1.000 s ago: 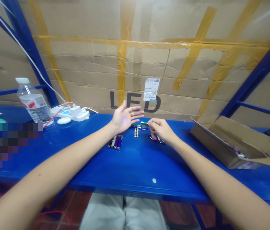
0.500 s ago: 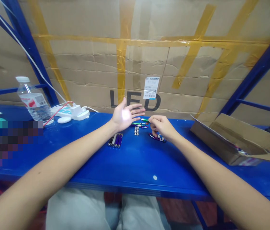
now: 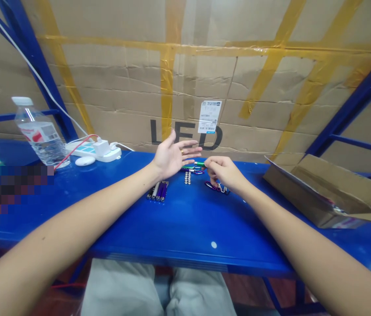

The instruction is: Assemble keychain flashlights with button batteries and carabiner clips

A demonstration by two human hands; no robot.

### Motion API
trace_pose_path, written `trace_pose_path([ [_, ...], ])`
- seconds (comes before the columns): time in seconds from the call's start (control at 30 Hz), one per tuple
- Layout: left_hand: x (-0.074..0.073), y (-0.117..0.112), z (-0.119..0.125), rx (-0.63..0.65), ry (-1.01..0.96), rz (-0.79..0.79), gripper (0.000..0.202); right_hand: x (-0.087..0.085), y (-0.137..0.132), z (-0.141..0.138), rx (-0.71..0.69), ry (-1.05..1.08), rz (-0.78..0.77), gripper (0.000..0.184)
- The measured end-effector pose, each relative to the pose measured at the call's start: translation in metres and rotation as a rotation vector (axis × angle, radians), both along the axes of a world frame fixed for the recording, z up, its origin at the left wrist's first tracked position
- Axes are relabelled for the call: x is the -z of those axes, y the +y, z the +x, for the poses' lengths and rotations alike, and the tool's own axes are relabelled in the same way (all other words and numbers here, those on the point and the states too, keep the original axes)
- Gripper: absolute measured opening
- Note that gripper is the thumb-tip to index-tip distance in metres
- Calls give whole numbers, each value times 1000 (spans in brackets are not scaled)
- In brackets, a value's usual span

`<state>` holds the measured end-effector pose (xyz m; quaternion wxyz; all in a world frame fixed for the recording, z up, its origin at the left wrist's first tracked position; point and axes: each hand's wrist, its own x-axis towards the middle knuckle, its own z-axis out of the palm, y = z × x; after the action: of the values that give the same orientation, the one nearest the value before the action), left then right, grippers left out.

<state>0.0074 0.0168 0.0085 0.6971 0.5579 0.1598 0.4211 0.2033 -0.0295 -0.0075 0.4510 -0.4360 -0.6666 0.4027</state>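
My right hand (image 3: 222, 172) pinches a small green flashlight (image 3: 200, 164) that points left toward my other palm. Purple and silver carabiner clips (image 3: 217, 187) are at the lower fingers of that hand; whether they join the flashlight, I cannot tell. My left hand (image 3: 172, 157) is open, palm facing right with fingers spread, and holds nothing. Under its fingertips lie more green and purple pieces (image 3: 192, 170), partly hidden. Button cell batteries (image 3: 187, 177) stand in two short columns between the hands. Left of them, several slim flashlights (image 3: 158, 191), black, silver and purple, lie side by side.
An open cardboard box (image 3: 317, 193) sits at the right. At the left are a water bottle (image 3: 41, 136), a power strip (image 3: 106, 151) and a white round case (image 3: 85, 161). A large taped carton (image 3: 133, 87) stands behind the blue table (image 3: 159, 232).
The bright light spot on my left palm has gone out. Both hands stay in nearly the same place, and the camera view has shifted slightly.
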Motion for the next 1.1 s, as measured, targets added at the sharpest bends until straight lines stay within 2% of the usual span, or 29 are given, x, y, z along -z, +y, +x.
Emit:
trace_pose_path([
  [0.33,1,-3,2,-19,16,-32,80,-4,-3,-2,85,-39,87,15],
  [0.57,1,-3,2,-16,6,-38,80,-5,-2,-1,162,-47,86,18],
  [1.1,2,-1,0,-21,63,37,82,-2,2,1,143,-62,86,20],
])
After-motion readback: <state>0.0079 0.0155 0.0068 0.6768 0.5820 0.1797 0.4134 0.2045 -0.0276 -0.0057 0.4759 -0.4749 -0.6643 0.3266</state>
